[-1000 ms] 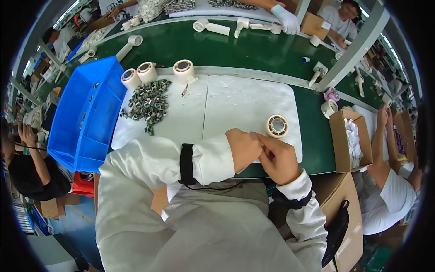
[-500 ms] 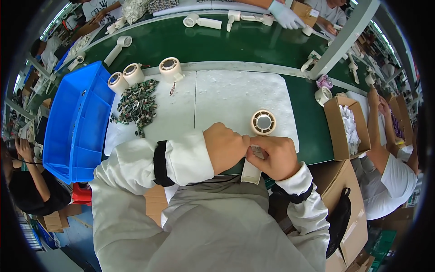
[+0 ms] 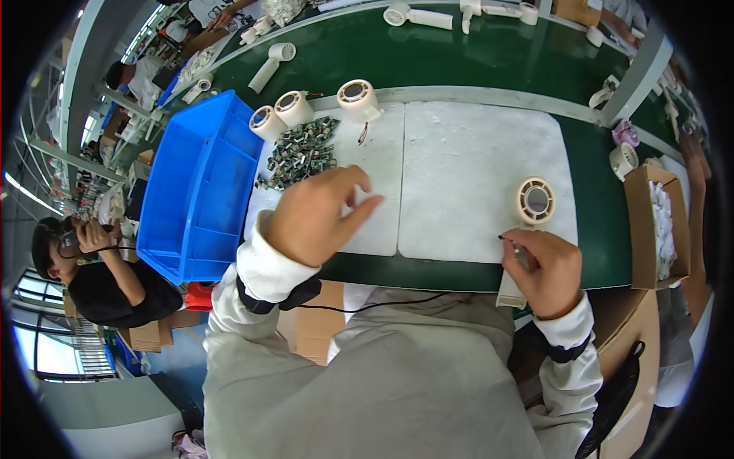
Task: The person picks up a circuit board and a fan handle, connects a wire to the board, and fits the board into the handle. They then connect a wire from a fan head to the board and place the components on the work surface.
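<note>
Thumb and fingers apart, my left hand is empty over the left part of the white mat. It is close to a heap of small green circuit boards. My right hand is closed on a white fan handle at the mat's front edge. A tiny dark bit shows at its fingertips; its kind is unclear. Just beyond this hand lies a round cream fan head with a grey centre. Whether head and handle are joined is hidden by my fingers.
Left of the mat stands a blue divided bin. Several round fan heads line the mat's far edge. A carton of white pieces is at the right. Fans lie on the green belt beyond. A person is at the left.
My left hand has left my right hand and moved left toward the circuit boards, its fingers opening. My right hand keeps hold of the handle. The view has swung left.
</note>
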